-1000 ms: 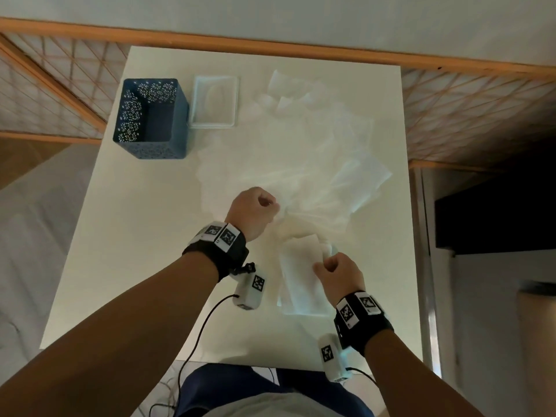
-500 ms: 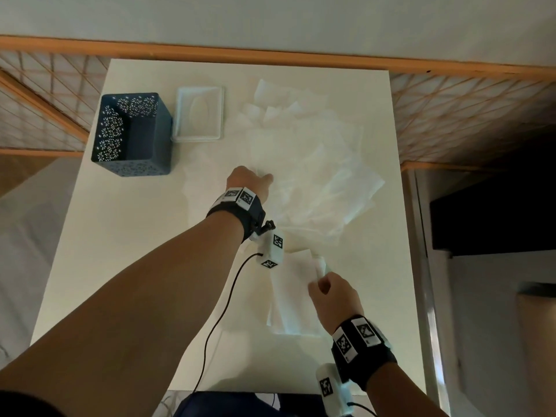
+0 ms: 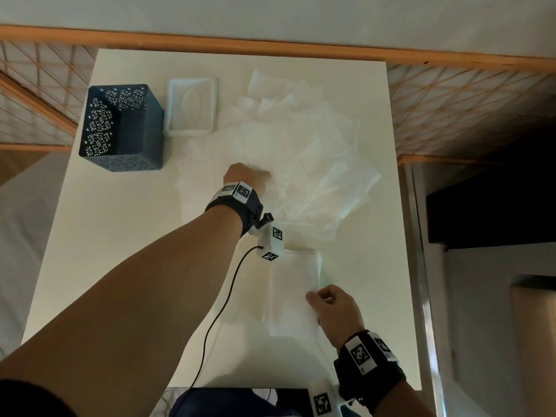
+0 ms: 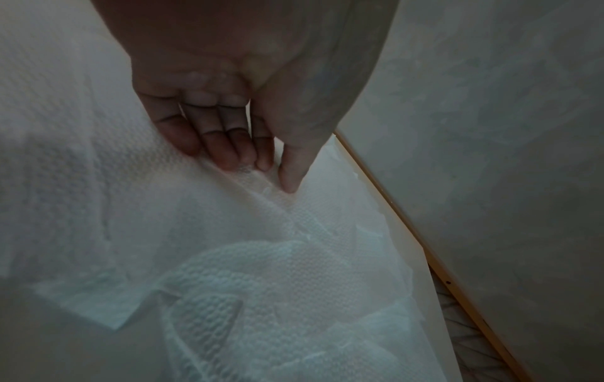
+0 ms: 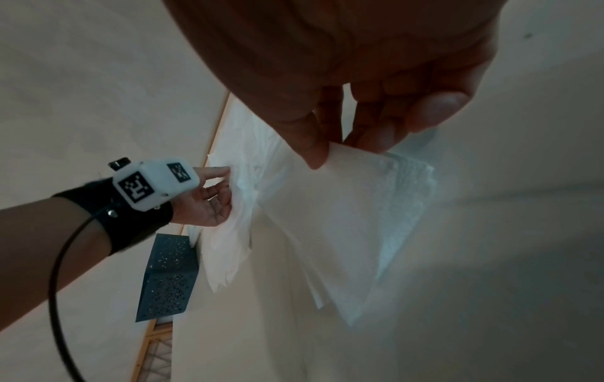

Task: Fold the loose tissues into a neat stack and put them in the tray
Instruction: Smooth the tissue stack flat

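Reaching past the stack, our left hand lies on the near edge of the loose tissues, fingers and thumb nearly straight, tips pressing into a raised wrinkle of one sheet; nothing is pinched yet. Our right hand sits at the stack's right edge, thumb and forefinger closed on the top sheet's corner and lifting it slightly.

The stack lies on the table, nearer to us than the loose heap, which spreads just beyond it. The tray lies farther still and to the stack's left, beside a blue basket; it holds no tissues as far as we can see.

We judge these sheets to be very light, limp and embossed, so they cling to each other and will tear or crumple if dragged. We should take each by a corner or free edge with a gentle thumb-and-finger pinch, peel it up from the heap, and lay it flat before creasing. The stack wants both hands under or along opposite edges when carried, or it will fan apart.
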The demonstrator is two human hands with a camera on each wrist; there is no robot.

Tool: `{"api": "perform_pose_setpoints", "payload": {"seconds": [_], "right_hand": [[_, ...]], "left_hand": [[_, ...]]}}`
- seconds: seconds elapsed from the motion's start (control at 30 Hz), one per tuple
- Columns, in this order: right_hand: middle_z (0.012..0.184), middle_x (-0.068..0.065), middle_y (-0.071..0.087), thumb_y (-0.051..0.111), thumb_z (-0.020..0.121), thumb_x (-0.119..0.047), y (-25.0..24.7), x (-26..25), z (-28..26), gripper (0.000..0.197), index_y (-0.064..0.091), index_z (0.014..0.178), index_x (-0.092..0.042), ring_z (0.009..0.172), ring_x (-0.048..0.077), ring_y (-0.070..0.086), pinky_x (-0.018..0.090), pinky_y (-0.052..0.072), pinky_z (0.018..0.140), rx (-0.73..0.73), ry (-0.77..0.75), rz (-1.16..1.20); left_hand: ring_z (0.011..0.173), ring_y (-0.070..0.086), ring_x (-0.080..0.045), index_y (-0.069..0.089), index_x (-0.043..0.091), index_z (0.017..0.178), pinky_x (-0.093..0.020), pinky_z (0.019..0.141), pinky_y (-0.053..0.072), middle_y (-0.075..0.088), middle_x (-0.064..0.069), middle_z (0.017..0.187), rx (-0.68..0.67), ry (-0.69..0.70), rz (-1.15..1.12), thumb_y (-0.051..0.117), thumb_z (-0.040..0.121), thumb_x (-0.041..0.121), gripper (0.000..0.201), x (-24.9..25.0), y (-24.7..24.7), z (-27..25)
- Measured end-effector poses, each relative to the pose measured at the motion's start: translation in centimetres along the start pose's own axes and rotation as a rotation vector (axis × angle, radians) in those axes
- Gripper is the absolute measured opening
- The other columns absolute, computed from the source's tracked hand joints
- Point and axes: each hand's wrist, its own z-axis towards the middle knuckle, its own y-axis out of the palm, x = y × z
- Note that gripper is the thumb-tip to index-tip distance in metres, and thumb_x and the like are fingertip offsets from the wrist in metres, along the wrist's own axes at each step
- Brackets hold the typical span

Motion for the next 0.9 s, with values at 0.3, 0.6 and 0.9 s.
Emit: {"api": "perform_pose_setpoints", "payload": {"seconds": [0.3,0.6,0.9], "right_hand": [[0.067,0.000,0.063,0.075,0.092,-0.033,0.7,-0.1,0.9,0.027,0.064,0.078,-0.013,0.061,0.021,0.057,0.030,0.048,0.062,0.049,0.015,0.040],[0.069,-0.004,0.059,0.069,0.091,-0.046,0.5,-0.7,0.7,0.035,0.055,0.078,-0.017,0.063,0.017,0.054,0.031,0.041,0.057,0.092,0.017,-0.167],[0.082,-0.007,0.064,0.069,0.089,-0.055,-2.6,-4.7,-1.4,0.036,0.055,0.090,-0.022,0.074,0.010,0.060,0.026,0.041,0.060,0.107,-0.128,-0.248]], "left_hand": [[0.096,0.061,-0.029,0.040,0.009,0.140,-0.038,0.074,0.048,0.056,-0.005,0.124,0.074,-0.095,0.021,0.084,0.081,0.050,0.084,0.8,0.9,-0.1],[0.097,0.069,-0.028,0.074,0.019,0.112,-0.038,0.083,0.059,0.069,-0.006,0.118,0.075,-0.062,0.080,0.085,0.073,0.043,0.046,0.4,2.2,0.9],[0.080,0.073,-0.024,0.080,0.019,0.090,-0.025,0.059,0.050,0.076,-0.003,0.093,0.086,0.072,0.125,0.069,0.090,0.030,0.015,-0.4,1.5,0.2]]}}
